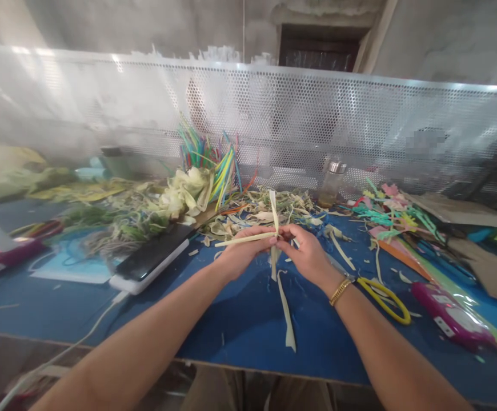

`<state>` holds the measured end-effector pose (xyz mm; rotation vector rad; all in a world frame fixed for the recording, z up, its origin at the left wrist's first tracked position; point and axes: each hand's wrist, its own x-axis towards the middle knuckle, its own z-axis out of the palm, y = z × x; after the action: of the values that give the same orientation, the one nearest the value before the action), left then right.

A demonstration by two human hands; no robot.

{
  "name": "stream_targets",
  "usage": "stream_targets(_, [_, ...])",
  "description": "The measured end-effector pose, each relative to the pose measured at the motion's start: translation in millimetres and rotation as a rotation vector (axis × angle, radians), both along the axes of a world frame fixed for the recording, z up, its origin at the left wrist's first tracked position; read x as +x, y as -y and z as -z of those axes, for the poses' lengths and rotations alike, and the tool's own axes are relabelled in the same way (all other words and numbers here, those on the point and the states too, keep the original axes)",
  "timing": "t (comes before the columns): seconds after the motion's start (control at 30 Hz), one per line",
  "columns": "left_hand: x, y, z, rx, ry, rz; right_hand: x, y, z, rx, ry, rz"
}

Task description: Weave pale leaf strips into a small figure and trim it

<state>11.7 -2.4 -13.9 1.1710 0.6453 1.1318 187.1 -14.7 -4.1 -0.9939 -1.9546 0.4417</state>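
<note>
My left hand (245, 249) and my right hand (305, 253) meet above the blue table (240, 319), both pinched on pale cream leaf strips (274, 214) that cross each other. One strip stands upright between the fingertips and another runs out to the left. A long end hangs down and trails toward the table's front edge. A gold bracelet (341, 291) sits on my right wrist.
Yellow-handled scissors (383, 297) lie right of my right wrist. A pink packet (449, 315) is further right. A white device with a black top (152, 260) and its cable lie left. Piles of leaf scraps, coloured strips (208, 157), a glass jar (331, 182) and a perforated metal screen (360, 125) stand behind.
</note>
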Motion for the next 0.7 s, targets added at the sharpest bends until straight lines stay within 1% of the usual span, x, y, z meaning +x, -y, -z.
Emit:
stream_targets(0.1, [-2, -1, -1.8, 0.067, -0.039, -0.021, 7, 1, -8.7, -0.002, -0.024, 0.028])
stream_targets(0.17, [-4, -2, -2.9, 0.109, -0.075, -0.044, 11, 1, -13.2, 0.038, -0.014, 0.041])
stream_targets(0.23, [-5, -2, -4.2, 0.136, -0.110, -0.041, 13, 2, -16.2, 0.090, 0.013, 0.040])
stream_targets(0.3, [-6, 0, -6.2, 0.143, -0.121, -0.004, 12, 4, -17.4, 0.112, 0.045, 0.032])
stream_targets(0.4, [-5, 6, -10.0, 0.160, -0.112, 0.072, 8, 8, -16.2, 0.098, 0.107, 0.018])
stream_targets(0.5, [-3, 8, -11.3, 0.206, -0.181, 0.043, 2, 12, -13.7, 0.097, 0.197, 0.035])
stream_targets(0.6, [-4, 7, -8.7, 0.181, -0.262, -0.007, -1, 16, -14.3, 0.075, 0.282, 0.075])
stream_targets(0.7, [-6, 4, -5.9, 0.099, -0.251, -0.003, -1, 18, -18.8, 0.081, 0.344, 0.084])
